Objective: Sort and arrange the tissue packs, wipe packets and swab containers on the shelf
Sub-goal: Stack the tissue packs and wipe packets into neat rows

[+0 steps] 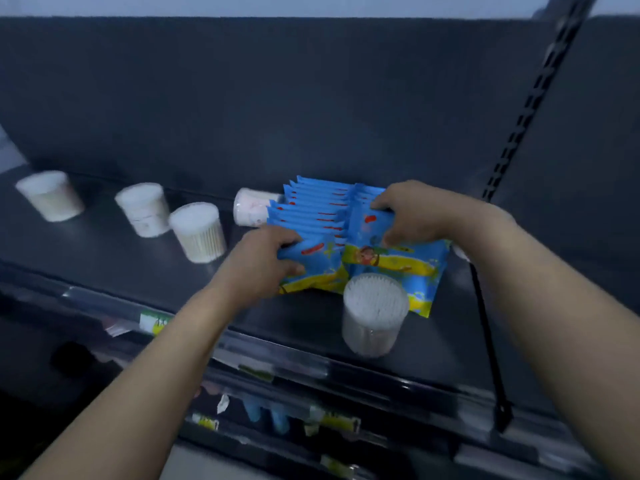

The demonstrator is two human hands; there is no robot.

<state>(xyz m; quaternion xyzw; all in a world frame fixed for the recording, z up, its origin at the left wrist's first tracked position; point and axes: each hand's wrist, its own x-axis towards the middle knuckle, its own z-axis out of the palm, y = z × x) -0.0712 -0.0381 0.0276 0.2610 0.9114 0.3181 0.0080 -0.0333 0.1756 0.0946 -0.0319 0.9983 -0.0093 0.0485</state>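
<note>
Two rows of blue wipe packets (313, 211) stand on the dark shelf (104, 251), right of centre. My left hand (263, 261) grips the front packet of the left row. My right hand (412, 213) grips the front packets of the right row (398, 265). A clear swab container (375, 313) stands upright in front of the packets near the shelf's front edge. Three more swab containers stand to the left: (50, 195), (143, 209), (198, 232). Another swab container (252, 206) lies on its side behind the left row, touching it.
The shelf's dark back panel (277, 98) rises behind the goods. A slotted upright (519, 133) runs at the right. A black cord (488, 341) hangs over the front edge at the right. Price-label rails (156, 322) and lower shelves with goods sit below.
</note>
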